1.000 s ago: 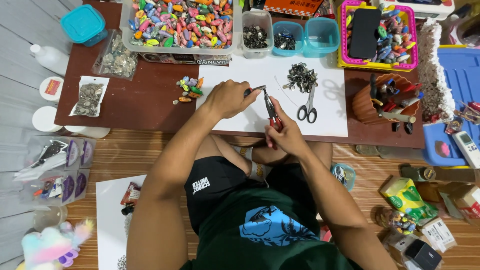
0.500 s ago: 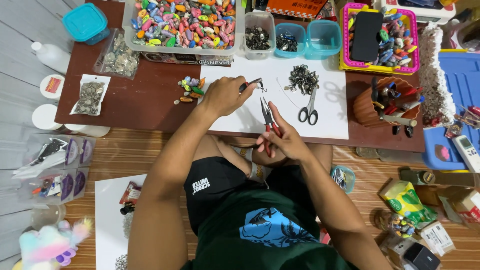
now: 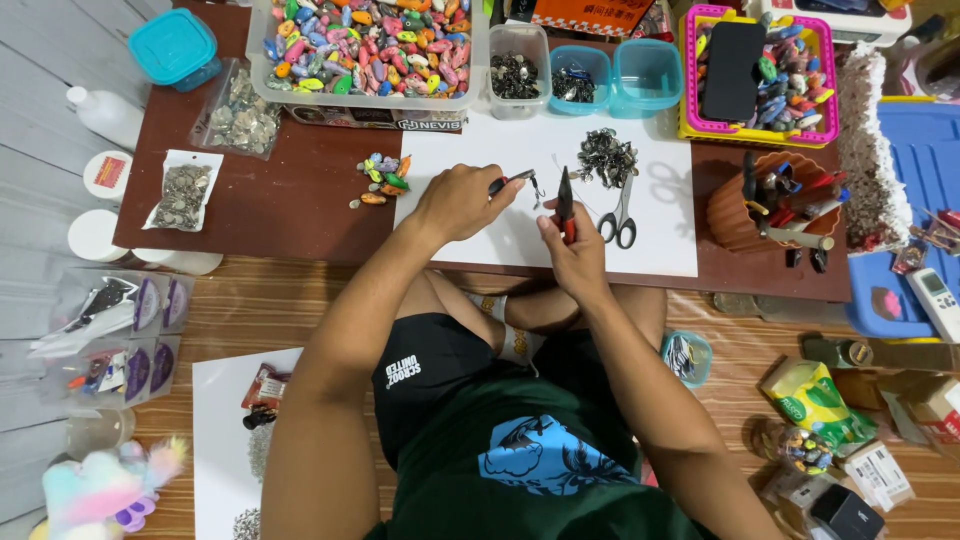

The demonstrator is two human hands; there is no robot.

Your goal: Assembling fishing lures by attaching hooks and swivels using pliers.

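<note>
We are looking down at 2 bare hands working over a white sheet (image 3: pixel 480 235) on a low brown table (image 3: pixel 290 215). The left hand (image 3: pixel 462 200) is curling its fingers narrowly around a small dark tool with a red grip (image 3: pixel 512 181), whose tip is pinching a tiny metal piece (image 3: pixel 536 186) just above the sheet. The right hand (image 3: pixel 572 243) is closing around red-handled pliers (image 3: pixel 565 203), holding them upright with the dark jaws pointing away from us, just beside that metal piece. A pair of scissors (image 3: pixel 620 215) is lying near the right hand, and a heap of small metal parts (image 3: pixel 605 156) is sitting just beyond it. A few coloured beads (image 3: pixel 383 178) are resting left of the left hand, near a clear tub of many more beads (image 3: pixel 365 50).
</note>
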